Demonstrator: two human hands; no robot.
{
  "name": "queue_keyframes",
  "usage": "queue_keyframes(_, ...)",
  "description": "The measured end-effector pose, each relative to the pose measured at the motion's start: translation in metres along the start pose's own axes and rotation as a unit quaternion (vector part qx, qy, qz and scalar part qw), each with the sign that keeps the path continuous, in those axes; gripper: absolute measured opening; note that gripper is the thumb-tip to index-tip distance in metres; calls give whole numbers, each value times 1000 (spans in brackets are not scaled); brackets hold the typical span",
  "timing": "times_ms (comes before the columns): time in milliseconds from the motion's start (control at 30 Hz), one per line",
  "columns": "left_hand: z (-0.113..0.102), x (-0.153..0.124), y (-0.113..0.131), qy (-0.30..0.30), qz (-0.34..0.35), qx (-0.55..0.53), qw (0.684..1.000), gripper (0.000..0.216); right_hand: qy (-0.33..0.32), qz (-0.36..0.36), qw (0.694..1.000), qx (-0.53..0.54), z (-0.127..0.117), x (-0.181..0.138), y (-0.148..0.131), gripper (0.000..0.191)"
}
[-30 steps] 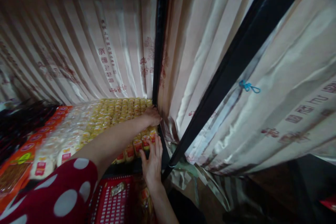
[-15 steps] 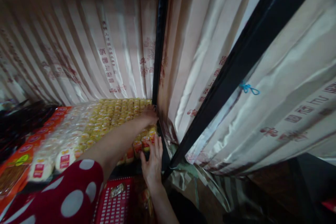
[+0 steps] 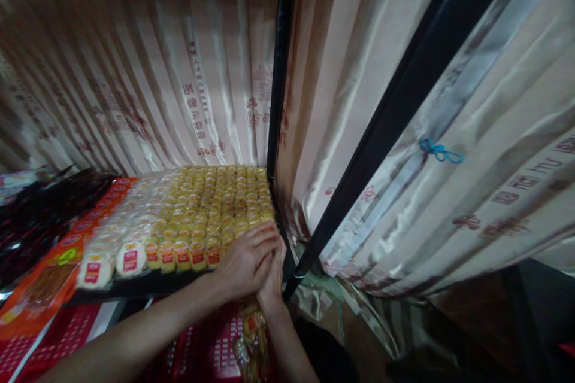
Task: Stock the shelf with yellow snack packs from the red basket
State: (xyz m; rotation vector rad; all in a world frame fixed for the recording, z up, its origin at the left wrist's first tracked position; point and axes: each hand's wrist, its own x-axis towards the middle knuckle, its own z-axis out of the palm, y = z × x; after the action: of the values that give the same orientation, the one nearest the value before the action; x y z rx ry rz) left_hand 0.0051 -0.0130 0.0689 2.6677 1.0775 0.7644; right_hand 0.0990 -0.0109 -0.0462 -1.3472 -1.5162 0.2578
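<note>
Both my hands meet at the front right corner of a shelf packed with rows of small yellow snack packets (image 3: pixel 211 203). My left hand (image 3: pixel 245 260) lies fingers together over the front packets. Partly hidden behind it, my right hand (image 3: pixel 274 272) presses against the shelf's black edge (image 3: pixel 135 287); its fingers are mostly covered. Whether either hand grips a packet I cannot make out. A clear bag of packets (image 3: pixel 251 335) sits just below my wrists.
White round packets (image 3: pixel 117 233), orange packs (image 3: pixel 54 263) and dark packs (image 3: pixel 40 209) fill the shelf to the left. A red basket (image 3: pixel 197 353) stands below. Black frame posts (image 3: pixel 281 72) and beige printed curtains (image 3: pixel 148 72) close off the back and right.
My left hand has drawn back from the far corner of the shelf to the front edge, joining my right hand. The view has shifted a little to the left.
</note>
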Motion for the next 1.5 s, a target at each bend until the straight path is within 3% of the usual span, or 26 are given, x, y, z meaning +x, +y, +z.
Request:
queue_keyframes(133,5,-75,21,-11,-26,-16,999,33,-17,-14,999,-29,-5,0,-6,31)
queue_keyframes(267,15,-139,20,7,-99,-7,995,35,2,-29,997,-67,-6,2,-15,26)
queue_keyframes(467,23,-195,20,12,-154,25,988,32,22,-40,997,-66,-5,3,-16,22)
queue_keyframes(1100,31,-196,37,4,-215,-47,975,33,75,27,996,-25,-4,8,-17,24)
queue_keyframes(1300,32,-200,43,1,-249,-66,966,35,82,0,996,17,-12,4,-23,23)
queue_keyframes(1400,37,-204,42,-29,-291,-98,951,36,17,-26,998,56,-22,-7,-32,21)
queue_keyframes(1500,47,-212,34,-62,-355,-136,923,34,-145,-58,986,62,-28,-24,-44,20)
